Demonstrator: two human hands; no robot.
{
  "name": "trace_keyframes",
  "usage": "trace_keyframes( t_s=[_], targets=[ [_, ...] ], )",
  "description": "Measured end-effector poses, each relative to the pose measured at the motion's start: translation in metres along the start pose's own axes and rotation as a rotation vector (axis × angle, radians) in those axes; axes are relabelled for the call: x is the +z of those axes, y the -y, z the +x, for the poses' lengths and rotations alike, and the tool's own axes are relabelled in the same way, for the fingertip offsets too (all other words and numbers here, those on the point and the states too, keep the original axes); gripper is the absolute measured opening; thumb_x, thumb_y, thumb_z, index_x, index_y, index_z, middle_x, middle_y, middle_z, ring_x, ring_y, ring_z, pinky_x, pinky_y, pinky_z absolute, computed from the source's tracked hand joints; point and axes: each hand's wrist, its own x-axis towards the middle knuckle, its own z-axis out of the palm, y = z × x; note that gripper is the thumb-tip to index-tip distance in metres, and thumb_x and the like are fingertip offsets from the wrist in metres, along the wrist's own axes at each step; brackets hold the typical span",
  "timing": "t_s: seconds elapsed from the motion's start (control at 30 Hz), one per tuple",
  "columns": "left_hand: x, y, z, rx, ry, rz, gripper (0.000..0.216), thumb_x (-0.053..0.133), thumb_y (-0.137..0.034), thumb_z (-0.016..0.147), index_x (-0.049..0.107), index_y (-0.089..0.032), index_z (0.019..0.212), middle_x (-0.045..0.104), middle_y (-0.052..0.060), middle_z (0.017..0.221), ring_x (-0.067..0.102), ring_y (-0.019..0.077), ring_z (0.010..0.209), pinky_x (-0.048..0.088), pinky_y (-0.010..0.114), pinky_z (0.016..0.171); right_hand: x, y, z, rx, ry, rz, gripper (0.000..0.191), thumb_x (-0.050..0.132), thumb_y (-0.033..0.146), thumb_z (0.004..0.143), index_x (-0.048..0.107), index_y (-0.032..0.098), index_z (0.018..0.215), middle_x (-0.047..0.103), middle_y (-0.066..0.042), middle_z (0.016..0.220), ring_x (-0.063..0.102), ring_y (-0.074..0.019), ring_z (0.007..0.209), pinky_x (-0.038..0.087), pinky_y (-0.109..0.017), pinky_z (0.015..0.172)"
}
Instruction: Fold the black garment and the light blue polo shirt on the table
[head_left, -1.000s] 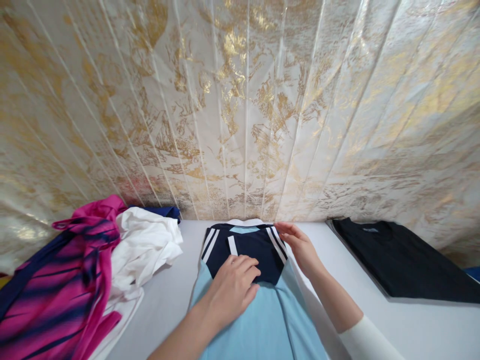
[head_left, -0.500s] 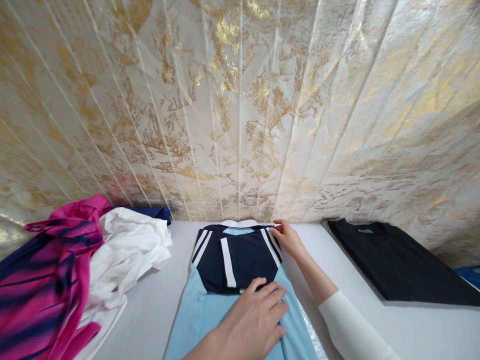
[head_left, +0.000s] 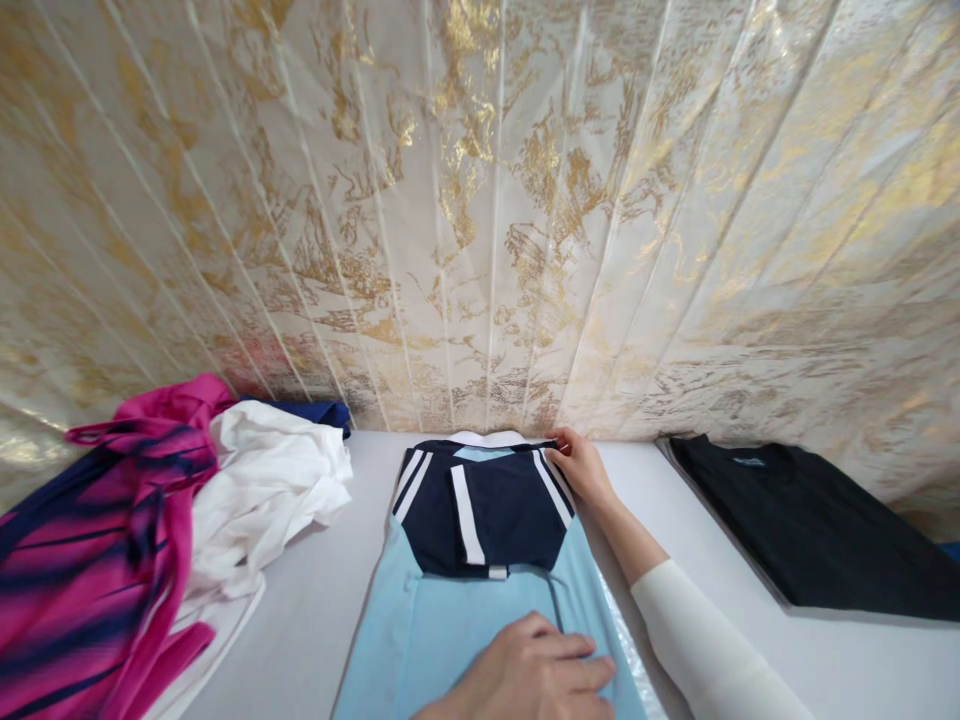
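While your left hand (head_left: 532, 672) rests palm down and unclenched on the light blue lower part of the shirt (head_left: 517, 520), your right hand (head_left: 586, 472) has its thumb and fingertips at the shirt's far right corner; whether they pinch the cloth, I cannot tell. The shirt lies flat on the white table (head_left: 300, 610) before you, between rumpled clothes (head_left: 262, 485) to your left and a folded black shirt (head_left: 810, 530) to your right.
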Motion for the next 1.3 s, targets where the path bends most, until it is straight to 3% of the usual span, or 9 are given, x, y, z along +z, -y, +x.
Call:
trace_keyframes(
  t_s=[0.27,0.47,0.57,0.67,0.77,0.9,1.0,1.1,1.3],
  targets=[
    [-0.020,0.006,-0.002,-0.284,0.029,0.108,0.024,0.043,-0.024,0.097,0.054,-0.014,0.115,0.055,0.008,0.130,0.050,0.0196,0.113,0.033,0.035,0.097,0.002,-0.004,0.000,-0.019,-0.016,-0.037,0.023,0.052,0.029,0.077,0.064,0.024,0.096,0.066,0.000,0.076,0.060,-0.0165,0.068,0.043,-0.027,0.067],
    [-0.031,0.002,0.009,-0.287,0.145,0.047,0.012,0.052,-0.024,0.091,0.060,-0.016,0.091,0.065,0.006,0.095,0.054,0.0234,0.100,0.038,0.037,0.089,0.003,-0.004,-0.002,-0.021,-0.025,-0.066,0.022,0.052,0.029,0.079,0.064,0.026,0.097,0.067,0.000,0.078,0.060,-0.0167,0.070,0.043,-0.028,0.068],
    [-0.034,0.005,0.011,-0.310,0.102,0.029,0.027,0.047,-0.031,0.094,0.056,-0.014,0.114,0.060,0.009,0.121,0.046,0.0237,0.120,0.032,0.038,0.100,0.003,-0.004,-0.002,-0.027,-0.032,-0.068,0.022,0.052,0.030,0.079,0.065,0.026,0.097,0.067,0.000,0.078,0.060,-0.0175,0.069,0.043,-0.029,0.069],
    [-0.025,0.007,0.005,-0.369,0.080,0.024,0.054,0.036,-0.050,0.097,0.042,-0.012,0.134,0.038,0.013,0.147,0.030,0.0246,0.137,0.025,0.039,0.109,0.003,-0.004,-0.002,-0.038,-0.036,-0.052,0.023,0.051,0.032,0.080,0.065,0.025,0.096,0.067,-0.001,0.077,0.060,-0.0179,0.069,0.043,-0.030,0.069],
    [-0.016,0.006,0.000,-0.426,0.114,-0.009,0.063,0.031,-0.057,0.095,0.037,-0.013,0.140,0.032,0.015,0.150,0.029,0.0274,0.138,0.024,0.042,0.110,0.002,-0.003,-0.001,-0.047,-0.050,-0.020,0.024,0.048,0.034,0.080,0.064,0.023,0.095,0.068,-0.002,0.079,0.060,-0.0186,0.069,0.043,-0.031,0.070],
    [-0.026,0.007,0.008,-0.478,0.146,-0.042,0.056,0.035,-0.053,0.095,0.044,-0.016,0.135,0.040,0.014,0.146,0.041,0.0293,0.130,0.035,0.043,0.103,0.002,-0.005,0.000,-0.042,-0.080,0.030,0.028,0.045,0.038,0.081,0.064,0.021,0.094,0.068,-0.004,0.080,0.061,-0.0208,0.074,0.044,-0.033,0.073],
    [-0.043,0.018,0.021,-0.571,0.136,-0.019,0.048,0.040,-0.044,0.096,0.044,-0.018,0.136,0.045,0.010,0.143,0.051,0.0271,0.119,0.042,0.041,0.096,0.003,-0.007,0.001,-0.035,-0.103,0.070,0.031,0.042,0.041,0.082,0.063,0.020,0.094,0.069,-0.007,0.089,0.061,-0.0224,0.083,0.043,-0.035,0.080],
    [-0.053,0.041,0.029,-0.614,0.117,0.021,0.044,0.044,-0.037,0.096,0.047,-0.015,0.133,0.045,0.011,0.143,0.047,0.0266,0.125,0.040,0.041,0.099,0.003,-0.009,0.003,-0.033,-0.098,0.113,0.032,0.043,0.042,0.081,0.063,0.019,0.094,0.068,-0.008,0.095,0.060,-0.0234,0.090,0.042,-0.037,0.086],
    [-0.033,0.076,0.020,-0.652,0.151,-0.026,0.053,0.041,-0.044,0.095,0.043,-0.014,0.138,0.035,0.013,0.149,0.026,0.0272,0.140,0.026,0.047,0.110,-0.004,-0.011,0.005,0.015,0.030,0.250,0.039,0.051,0.048,0.078,0.062,0.019,0.102,0.069,-0.006,0.087,0.062,-0.0227,0.084,0.046,-0.037,0.081]
  ],
)
